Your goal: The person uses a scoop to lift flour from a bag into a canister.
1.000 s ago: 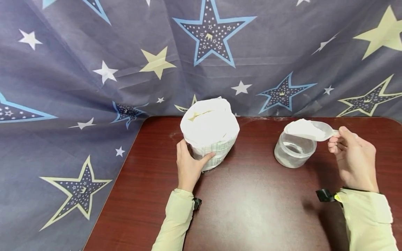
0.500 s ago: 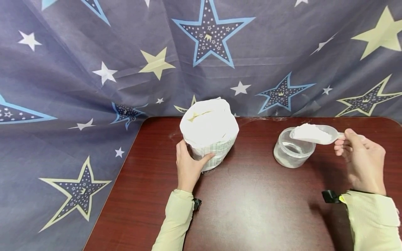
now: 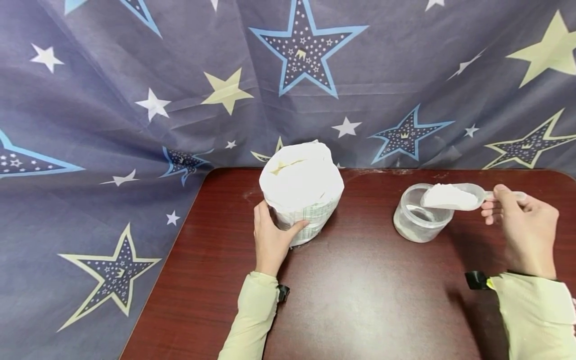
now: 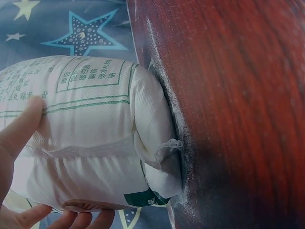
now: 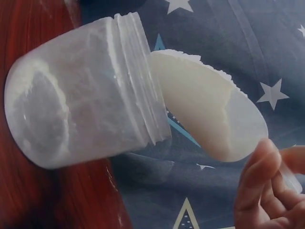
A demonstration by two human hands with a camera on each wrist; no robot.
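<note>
A white cloth-like bag with green print stands on the left half of the table, its top wide and full of white powder. My left hand grips its near left side, thumb and fingers spread round it; the left wrist view shows the thumb on the printed face. With thumb and fingers, my right hand pinches the handle of a clear scoop, heaped with white powder. The scoop's front hangs over the mouth of a clear plastic jar. Some powder lies on the jar's bottom.
A dark red wooden table lies under everything. Behind it and to its left hangs a grey-blue curtain patterned with stars. Powder dust streaks the table beside the bag's base.
My right hand has moved right and slightly down, drawing the scoop from the jar's far side back toward its right rim. My left hand and the bag have stayed put.
</note>
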